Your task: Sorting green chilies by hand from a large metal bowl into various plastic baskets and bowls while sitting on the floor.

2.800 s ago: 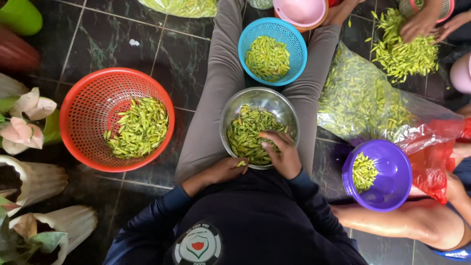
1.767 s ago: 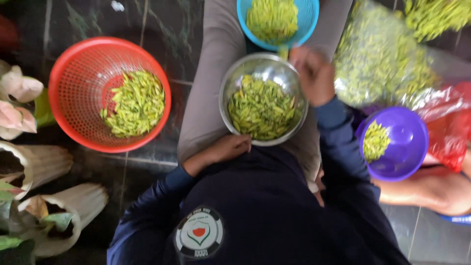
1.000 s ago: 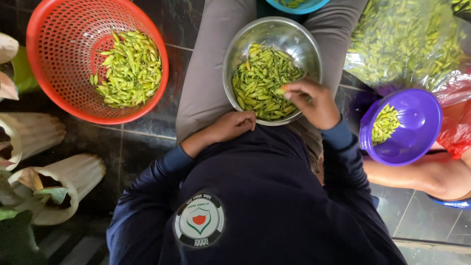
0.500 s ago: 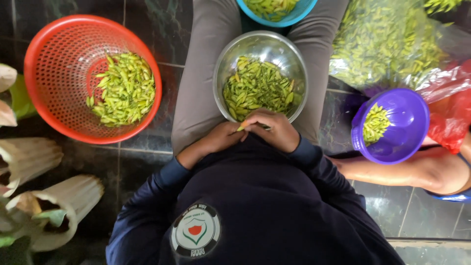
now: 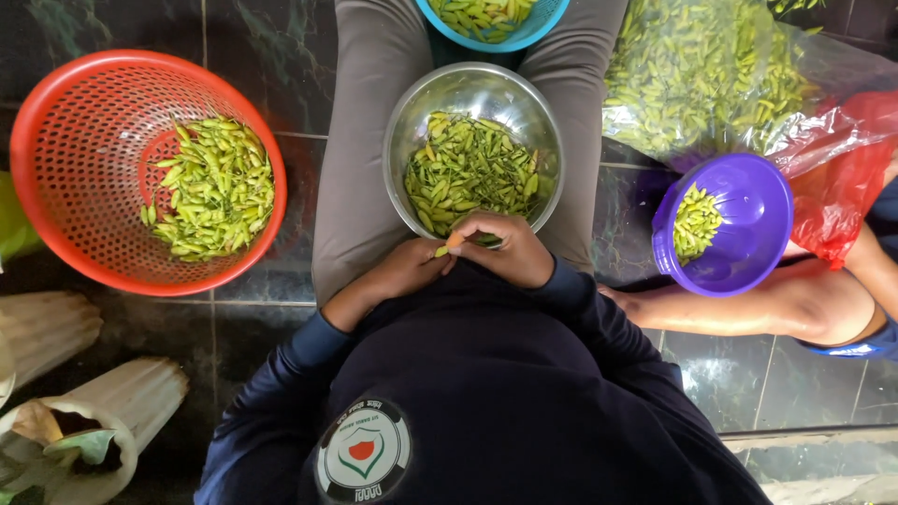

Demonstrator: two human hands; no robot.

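dark tiled floor; right hand (image 5: 500, 248) and left hand (image 5: 407, 266) pinched on green pod (image 5: 447, 247) by steel bowl (image 5: 407, 112)

The blue bowl (image 5: 486, 23) is cut off by the top edge; the clear bag of green chillies (image 5: 711, 70) runs past it too. The right hand (image 5: 500, 251) hides most of the pod it pinches, and both palms are unseen

Soft, even daylight is seen throughout, with glare caught on the round steel bowl (image 5: 472, 93) and glossy dark tiled floor (image 5: 271, 47), and focus kept sharp.
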